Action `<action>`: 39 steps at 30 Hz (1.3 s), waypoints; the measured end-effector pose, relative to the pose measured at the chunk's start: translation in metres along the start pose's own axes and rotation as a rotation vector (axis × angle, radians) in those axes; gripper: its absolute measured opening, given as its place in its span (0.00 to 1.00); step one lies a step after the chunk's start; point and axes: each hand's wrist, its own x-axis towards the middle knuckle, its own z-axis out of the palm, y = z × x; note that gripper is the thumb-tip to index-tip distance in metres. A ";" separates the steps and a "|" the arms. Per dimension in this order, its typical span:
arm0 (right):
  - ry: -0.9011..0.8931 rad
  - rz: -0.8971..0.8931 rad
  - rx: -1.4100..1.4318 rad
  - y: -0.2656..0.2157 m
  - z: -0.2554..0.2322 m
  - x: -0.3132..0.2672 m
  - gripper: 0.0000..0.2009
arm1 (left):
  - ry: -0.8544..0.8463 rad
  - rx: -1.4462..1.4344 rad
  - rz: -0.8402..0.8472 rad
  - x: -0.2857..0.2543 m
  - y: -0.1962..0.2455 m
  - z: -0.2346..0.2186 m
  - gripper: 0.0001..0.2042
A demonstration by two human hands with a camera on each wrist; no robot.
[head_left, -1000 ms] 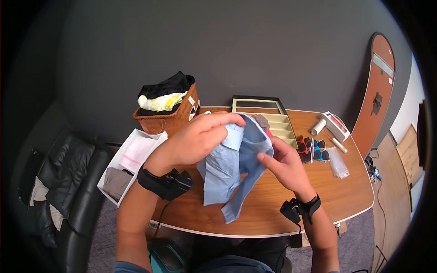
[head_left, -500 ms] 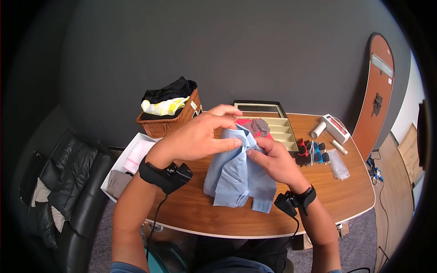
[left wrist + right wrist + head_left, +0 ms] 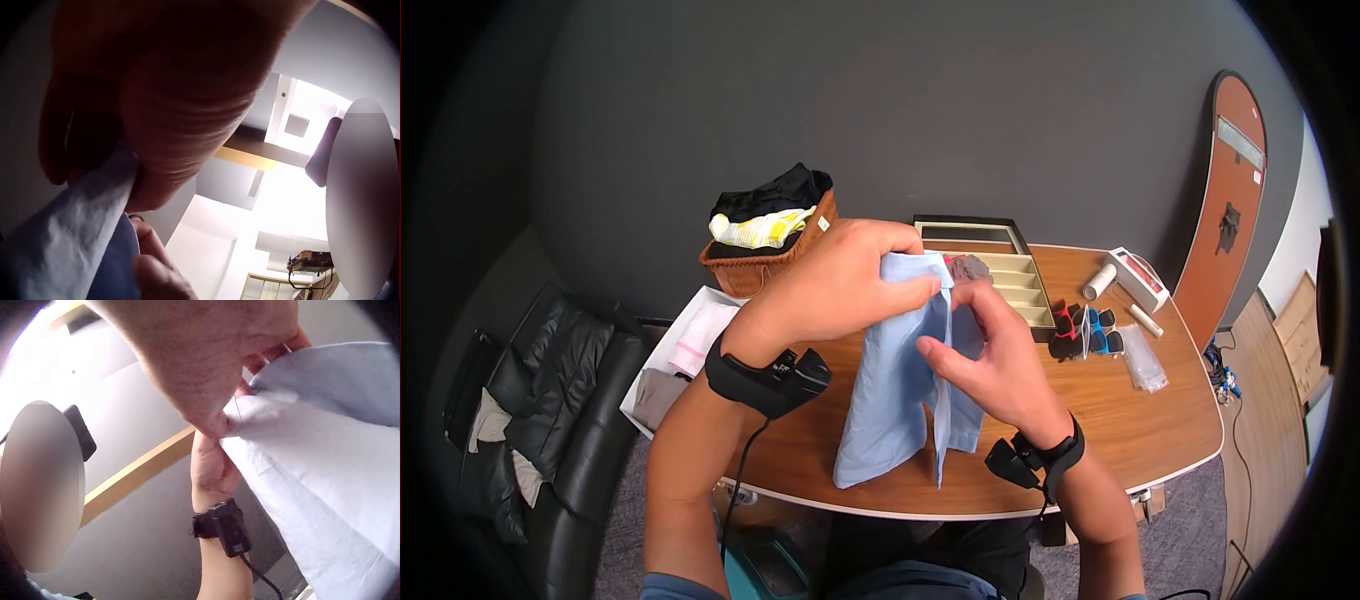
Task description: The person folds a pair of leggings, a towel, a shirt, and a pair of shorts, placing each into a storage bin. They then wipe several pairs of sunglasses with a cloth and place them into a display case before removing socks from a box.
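Note:
A light blue shirt (image 3: 886, 390) hangs bunched above the table's front half. My left hand (image 3: 840, 285) grips its folded top band between thumb and fingers. On the other side, my right hand (image 3: 1006, 366) holds the front edge, with the thumb on the near face and the fingers partly behind the cloth. In the left wrist view the shirt (image 3: 69, 244) drops from the left hand (image 3: 169, 94), and the right hand (image 3: 159, 269) is close below. The right wrist view has the cloth (image 3: 312, 469) running from the right hand (image 3: 206, 362).
On the wooden table (image 3: 1140, 430) are a compartment box (image 3: 1025, 285), sunglasses (image 3: 1068, 330), a plastic bag (image 3: 1143, 360), a white roll (image 3: 1099, 282) and a white box (image 3: 1137, 279). A wicker basket of clothes (image 3: 745, 272) and a white box with folded cloth (image 3: 662, 350) stand left.
The shirt has turned and now hangs narrower, with its front edge towards me. My left hand has closed onto the top band, and my right thumb has moved left and slightly down.

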 end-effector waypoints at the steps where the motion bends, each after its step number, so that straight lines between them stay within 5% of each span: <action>1: 0.002 0.076 0.003 -0.004 0.000 -0.001 0.16 | 0.032 0.000 0.005 -0.001 0.000 0.000 0.11; 6: -0.095 0.083 0.008 0.031 0.003 -0.017 0.10 | 0.051 -0.067 -0.108 -0.007 0.005 -0.015 0.11; 13: -0.266 0.111 0.231 0.094 0.027 -0.051 0.12 | 0.170 -0.187 0.063 -0.010 0.000 -0.030 0.12; 21: -0.472 0.259 0.190 0.121 0.041 -0.077 0.13 | 0.231 -0.328 -0.004 -0.025 -0.007 -0.048 0.10; 24: -0.412 0.240 0.273 0.135 0.017 -0.087 0.14 | 0.305 -0.335 -0.036 -0.039 -0.041 -0.060 0.10; 30: -0.328 0.479 0.236 0.118 -0.060 -0.084 0.12 | 0.377 -0.398 -0.235 -0.071 -0.099 -0.058 0.10; 39: -0.053 0.400 0.410 0.105 -0.104 -0.080 0.10 | 0.386 -0.520 -0.246 -0.083 -0.112 -0.044 0.08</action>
